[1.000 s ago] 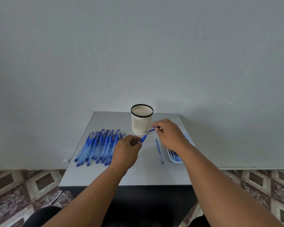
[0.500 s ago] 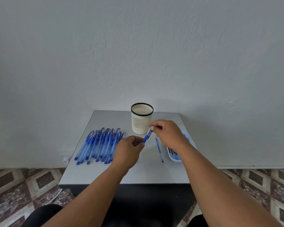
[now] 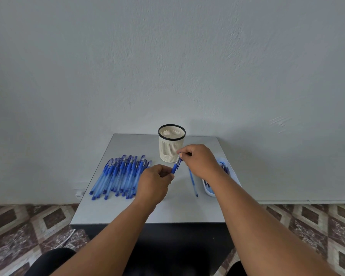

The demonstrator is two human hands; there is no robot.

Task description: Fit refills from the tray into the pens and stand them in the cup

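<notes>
Blue pen point(image 3: 176, 165) x1, above table point(image 3: 127, 212), pinched between left hand point(image 3: 154, 183) and right hand point(image 3: 200, 161) | cup point(image 3: 171, 143) x1, upright behind | loose refill point(image 3: 192, 181) x1 beside tray point(image 3: 212, 193) | pens point(image 3: 120, 176): one pile, left, count unclear.

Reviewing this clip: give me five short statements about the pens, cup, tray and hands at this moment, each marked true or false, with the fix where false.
1. Both hands hold one pen between them. True: the left hand grips its lower end, the right hand pinches its upper end.
2. The cup already has pens standing in it. False: none shows above its rim.
3. A pile of pens lies on the table left of the cup. True.
4. The tray is left of the pile. False: it is at the table's right edge, partly behind the right forearm.
5. A loose refill lies on the table between pen and tray. True.
</notes>
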